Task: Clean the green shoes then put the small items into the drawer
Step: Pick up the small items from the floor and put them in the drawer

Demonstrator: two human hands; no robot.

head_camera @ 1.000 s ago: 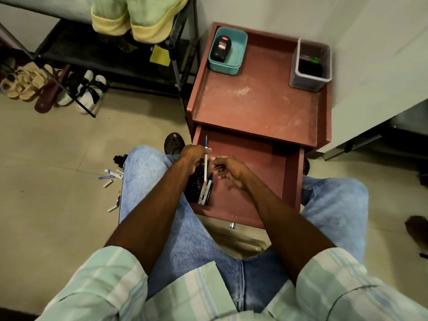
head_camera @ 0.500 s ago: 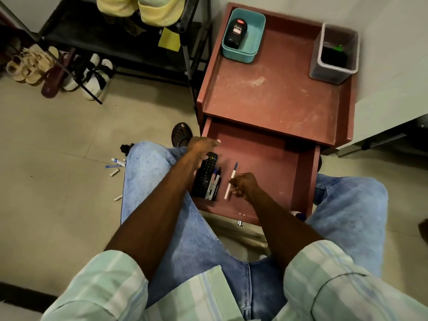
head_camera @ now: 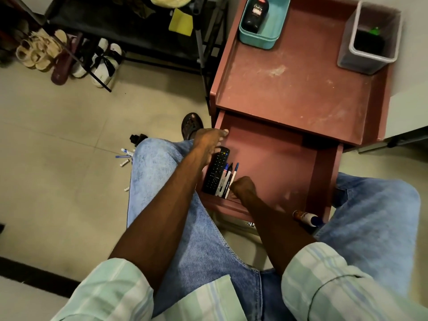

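While the open drawer (head_camera: 273,158) holds a remote (head_camera: 216,171) and pens (head_camera: 228,179) (left side), the right hand (head_camera: 243,187) curls beside them, grip unclear; the left hand (head_camera: 209,141) rests relaxed on its wall.

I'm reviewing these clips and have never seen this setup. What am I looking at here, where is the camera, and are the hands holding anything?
There is no machine: a person wears a camera on the head, looking down at their own arms and jeans. In front stands a reddish-brown cabinet with its open drawer. Inside lie a black remote control and several pens. The left hand rests at the drawer's left edge; the right hand is curled beside the pens, its grip unclear. On top sit a teal tray holding a black bottle, and a grey bin. More small items lie on the floor.
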